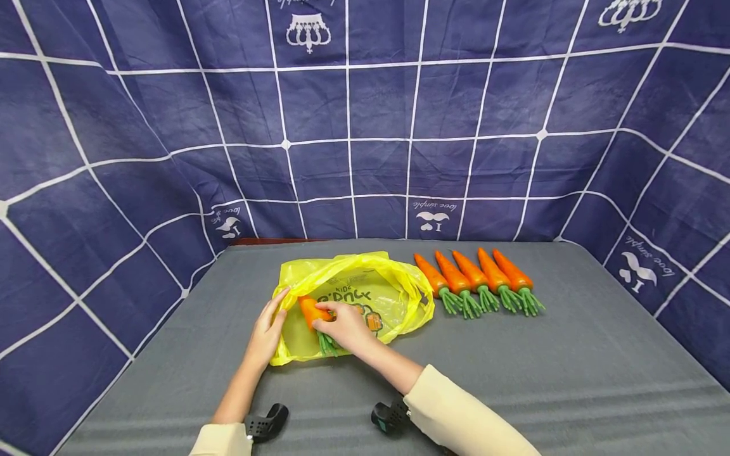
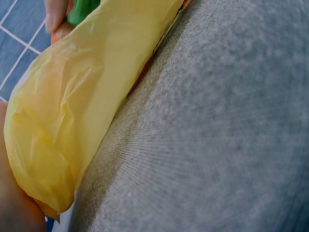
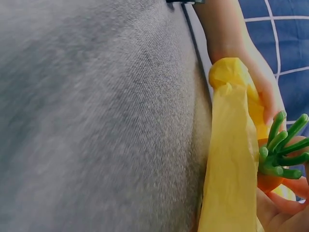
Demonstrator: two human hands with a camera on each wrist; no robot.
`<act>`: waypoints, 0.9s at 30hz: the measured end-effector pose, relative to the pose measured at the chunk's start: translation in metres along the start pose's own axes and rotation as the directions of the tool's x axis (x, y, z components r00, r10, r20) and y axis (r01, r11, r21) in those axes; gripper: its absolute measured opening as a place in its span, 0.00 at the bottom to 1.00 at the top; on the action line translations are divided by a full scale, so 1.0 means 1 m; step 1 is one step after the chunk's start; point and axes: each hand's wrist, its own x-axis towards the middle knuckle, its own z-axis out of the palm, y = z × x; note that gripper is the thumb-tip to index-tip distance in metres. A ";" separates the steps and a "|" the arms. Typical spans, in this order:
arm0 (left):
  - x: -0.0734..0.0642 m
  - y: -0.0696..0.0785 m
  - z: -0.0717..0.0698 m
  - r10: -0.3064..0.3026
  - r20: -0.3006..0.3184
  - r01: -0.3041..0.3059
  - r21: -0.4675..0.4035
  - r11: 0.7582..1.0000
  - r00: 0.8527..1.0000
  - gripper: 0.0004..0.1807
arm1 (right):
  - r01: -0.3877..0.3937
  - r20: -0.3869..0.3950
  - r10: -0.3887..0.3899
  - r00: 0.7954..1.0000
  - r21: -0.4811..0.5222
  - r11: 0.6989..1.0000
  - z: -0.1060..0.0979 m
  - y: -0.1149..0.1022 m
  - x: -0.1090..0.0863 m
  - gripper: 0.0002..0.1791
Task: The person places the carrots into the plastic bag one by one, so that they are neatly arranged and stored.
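A yellow plastic bag (image 1: 336, 263) lies on the grey table with its mouth spread wide, dark print showing inside. My left hand (image 1: 267, 326) holds the bag's left rim, the thumb on the inner side and the fingers along the outside. Within the opening, my right hand (image 1: 346, 326) pinches an orange carrot (image 1: 310, 311) between thumb and fingers. The carrot's green stalks (image 3: 282, 152) point toward the front edge of the bag. In the left wrist view the bag's yellow side (image 2: 72, 111) covers most of the carrot.
Several more orange carrots (image 1: 473, 271) lie in a slanted row just right of the bag, stalks toward me. A dark blue cloth (image 1: 376, 107) with white lines hangs behind the grey table (image 1: 570, 373) and along both sides. Black straps (image 1: 268, 423) sit at the wrists.
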 end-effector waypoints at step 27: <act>0.001 0.000 0.000 0.013 0.007 -0.013 0.007 1.000 1.000 0.21 | -0.013 -0.135 0.027 0.990 0.103 0.995 0.040 -0.001 0.025 0.22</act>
